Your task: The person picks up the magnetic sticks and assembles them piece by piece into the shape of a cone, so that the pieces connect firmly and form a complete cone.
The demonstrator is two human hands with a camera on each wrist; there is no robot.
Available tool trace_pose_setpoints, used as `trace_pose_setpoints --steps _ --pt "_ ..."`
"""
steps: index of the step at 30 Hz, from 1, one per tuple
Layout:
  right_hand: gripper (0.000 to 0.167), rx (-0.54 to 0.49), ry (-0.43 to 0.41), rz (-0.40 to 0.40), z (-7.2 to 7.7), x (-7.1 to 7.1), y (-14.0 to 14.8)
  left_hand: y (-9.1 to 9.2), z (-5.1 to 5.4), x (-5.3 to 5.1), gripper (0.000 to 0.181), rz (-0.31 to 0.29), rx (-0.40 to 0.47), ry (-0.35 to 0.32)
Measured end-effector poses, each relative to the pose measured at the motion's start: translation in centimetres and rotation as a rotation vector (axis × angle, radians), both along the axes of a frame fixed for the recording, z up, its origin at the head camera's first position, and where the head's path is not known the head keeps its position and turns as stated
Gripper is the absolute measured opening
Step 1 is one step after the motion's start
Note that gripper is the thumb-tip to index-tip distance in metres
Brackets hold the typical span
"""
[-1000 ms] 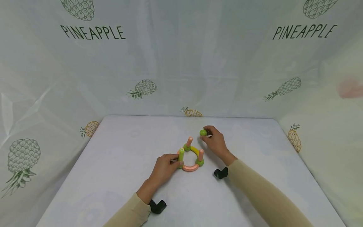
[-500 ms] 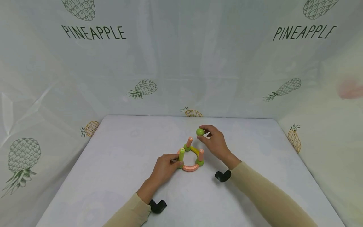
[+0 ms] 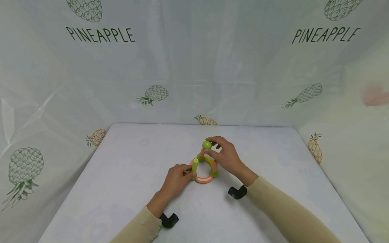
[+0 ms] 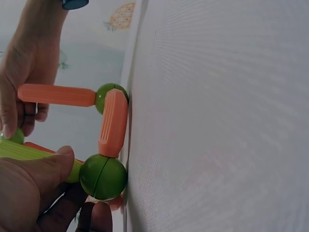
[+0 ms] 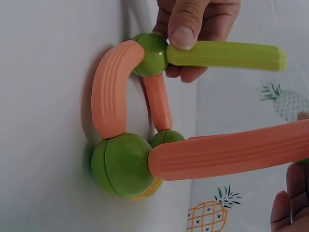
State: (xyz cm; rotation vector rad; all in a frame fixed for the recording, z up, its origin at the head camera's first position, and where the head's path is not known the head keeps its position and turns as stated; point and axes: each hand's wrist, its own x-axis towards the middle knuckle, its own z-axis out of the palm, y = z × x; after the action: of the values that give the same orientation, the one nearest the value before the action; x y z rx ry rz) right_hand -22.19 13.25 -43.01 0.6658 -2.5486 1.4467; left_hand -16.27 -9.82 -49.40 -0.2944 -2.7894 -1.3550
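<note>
Curved orange and yellow pieces joined by green balls form a ring on the table, with the curved orange piece [image 3: 204, 180] at its front. Upright rods rise from the balls: a light-green rod [image 5: 227, 55] on the left, an orange rod [image 5: 222, 152] on the right and one orange rod [image 3: 202, 153] at the back. My left hand [image 3: 176, 180] pinches the light-green rod low down, by its green ball [image 4: 103, 177]. Between thumb and fingers, my right hand [image 3: 229, 158] holds a loose green ball [image 3: 207, 145] at the back rod's top; whether they touch, I cannot tell.
The ring stands mid-table on a white tabletop [image 3: 136, 199]. A pineapple-print sheet [image 3: 194, 67] hangs behind and at both sides. Black wrist-worn devices sit below the left cuff [image 3: 169, 221] and the right cuff [image 3: 237, 192].
My right hand has moved left with the green ball, from right of the back orange rod to its top. The left hand and the ring have stayed in place.
</note>
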Motion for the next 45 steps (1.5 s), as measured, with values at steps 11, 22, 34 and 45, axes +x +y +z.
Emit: trace_pose_setpoints --steps 11,22,34,45 --pt "0.043 -0.007 -0.009 0.021 -0.1 0.3 0.0 0.1 0.0 0.1 0.039 -0.008 -0.002 0.016" --pt "0.042 0.017 -0.038 0.023 -0.3 0.5 -0.6 0.8 0.5 0.0 0.035 -0.013 -0.041 0.110" --pt "0.038 0.025 -0.061 0.056 -0.3 0.7 -0.4 1.3 0.5 -0.7 0.029 -0.016 -0.058 0.117" --pt "0.040 0.046 -0.026 0.063 -0.5 0.9 -0.6 1.4 0.6 -0.7 0.030 -0.011 -0.062 0.120"
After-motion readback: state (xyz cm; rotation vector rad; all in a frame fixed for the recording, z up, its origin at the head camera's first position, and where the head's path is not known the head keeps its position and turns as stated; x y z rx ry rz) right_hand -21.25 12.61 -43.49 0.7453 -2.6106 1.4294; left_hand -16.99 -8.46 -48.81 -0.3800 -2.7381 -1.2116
